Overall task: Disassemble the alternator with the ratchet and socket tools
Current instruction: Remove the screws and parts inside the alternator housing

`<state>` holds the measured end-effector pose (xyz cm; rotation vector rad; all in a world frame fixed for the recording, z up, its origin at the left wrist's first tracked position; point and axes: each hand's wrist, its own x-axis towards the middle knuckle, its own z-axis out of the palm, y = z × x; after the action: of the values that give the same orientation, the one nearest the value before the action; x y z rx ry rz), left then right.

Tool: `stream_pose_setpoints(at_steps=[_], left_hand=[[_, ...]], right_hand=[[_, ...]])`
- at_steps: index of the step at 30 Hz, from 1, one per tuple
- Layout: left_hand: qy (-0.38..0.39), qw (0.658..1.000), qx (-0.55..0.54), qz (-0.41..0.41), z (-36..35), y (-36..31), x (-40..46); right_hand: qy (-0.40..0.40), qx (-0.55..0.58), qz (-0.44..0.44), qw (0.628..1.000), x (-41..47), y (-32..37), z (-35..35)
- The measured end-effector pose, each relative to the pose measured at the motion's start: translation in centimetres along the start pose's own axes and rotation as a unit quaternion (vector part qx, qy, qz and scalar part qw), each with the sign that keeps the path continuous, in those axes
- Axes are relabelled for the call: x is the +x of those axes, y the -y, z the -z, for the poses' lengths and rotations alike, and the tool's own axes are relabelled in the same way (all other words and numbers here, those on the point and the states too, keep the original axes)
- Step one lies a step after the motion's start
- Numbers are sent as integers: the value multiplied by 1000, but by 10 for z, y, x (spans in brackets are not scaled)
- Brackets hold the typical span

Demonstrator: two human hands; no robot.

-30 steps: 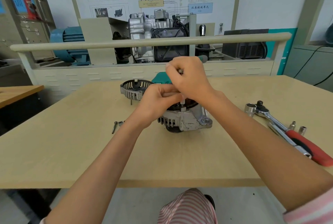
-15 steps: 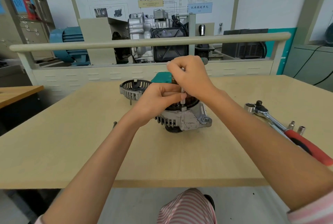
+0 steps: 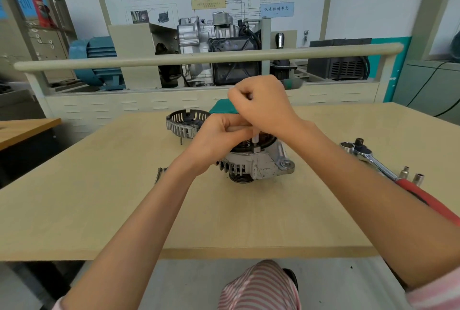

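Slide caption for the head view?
Both hands, left hand and right hand, hold a socket driver upright on the alternator.

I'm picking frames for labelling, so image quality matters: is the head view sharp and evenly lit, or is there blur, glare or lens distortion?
Head view: soft, even lighting, only faint shadows on the table and no strong glare; alternator fairly sharp; right hand slightly motion-blurred at the fingertips; wide-angle lens bows the rail and stretches the red-handled ratchet at the edge.
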<state>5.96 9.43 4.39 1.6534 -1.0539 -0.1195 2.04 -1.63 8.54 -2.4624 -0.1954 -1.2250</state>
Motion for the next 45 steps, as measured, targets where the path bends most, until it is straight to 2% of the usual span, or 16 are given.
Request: stream_pose_setpoints(at_steps=[2,4,6,8,10,12,14,16,18,22,24,28,34,37,41,45], left_hand=[[1,1000,-15,6,0,1,1],[-12,1000,-17,2,-1,1,1],[-28,1000,-7,-7,-3,0,0],[-47,999,9,-11,-4,0,2],[-56,998,15,-6,-6,0,2],[-60,998,10,-8,-7,0,1],[-55,998,0,-11,-8,0,0],[-43,999,-15,-10,-7,1,-1],[-34,999,-19,-6,-5,1,-1],[-52,998,-28,-3,-7,1,-1],[-60,998,-32,-9,-9,1,-1],[-76,997,-13,-22,-10,1,-2],[-99,995,-3,-20,-12,2,-3],[-91,996,8,-17,-9,3,-4],[-72,997,-10,-25,-8,3,-7],[-59,998,-29,-27,-6,1,-7]], right_hand=[[3,93,8,996,1,-2,2],[-5,95,19,995,-1,-2,2],[-12,-32,22,999,-4,0,0],[-28,-240,-11,970,-7,4,-5],[-45,-320,-58,945,-6,8,-7],[-44,-281,-56,957,-6,7,-6],[-33,-140,-41,989,-5,0,-3],[-33,-28,-42,998,-3,-6,1],[-32,-10,-35,999,-4,-9,1],[-29,-36,-31,998,-7,-7,1],[-27,-117,-33,992,-8,-3,2],[-23,-295,-44,954,-9,6,0],[-8,-347,-49,937,-7,9,-3],[-10,-314,-12,949,-7,5,0],[5,-156,21,987,-8,4,5],[10,-49,50,998,-7,4,5]])
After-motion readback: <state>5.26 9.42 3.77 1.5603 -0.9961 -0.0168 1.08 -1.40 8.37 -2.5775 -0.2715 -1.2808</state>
